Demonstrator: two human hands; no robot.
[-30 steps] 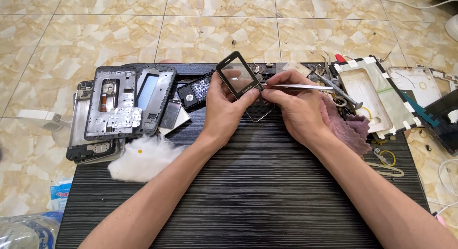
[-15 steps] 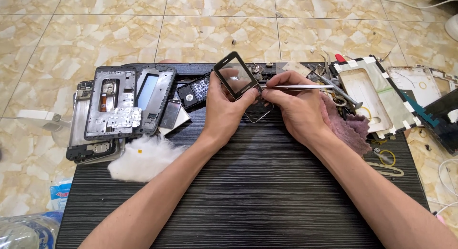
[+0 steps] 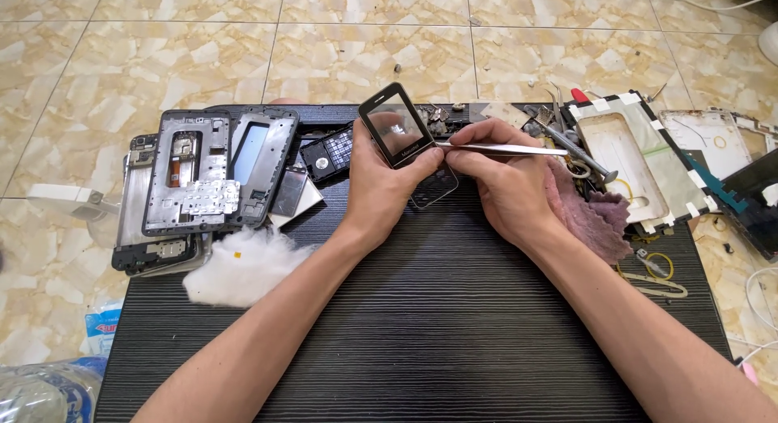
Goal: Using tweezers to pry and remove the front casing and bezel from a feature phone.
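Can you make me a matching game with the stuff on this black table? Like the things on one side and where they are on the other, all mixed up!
Things:
1. small phone frame
2. tweezers
3. white cotton fluff
4. pink cloth

Places:
A. lying on the mat by the person's left forearm
B. held up in the left hand
C. under the right wrist
D. pinched in the right hand, tip at the frame

Pairs: 1-B, 2-D, 3-A, 4-C
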